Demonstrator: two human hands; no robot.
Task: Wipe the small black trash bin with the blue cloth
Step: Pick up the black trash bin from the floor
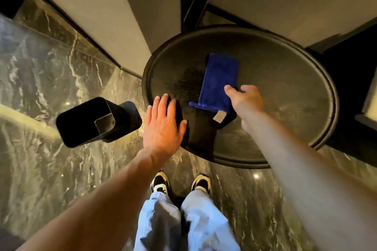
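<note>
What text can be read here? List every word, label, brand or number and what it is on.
No text can be read.
Cloth tag: a pale sewn-on label, too small and blurred to show any print.
Bin: plain black, no marking seen.
Table: plain dark top, no marking seen.
Shoes: dark and white patches only, no readable brand.
</note>
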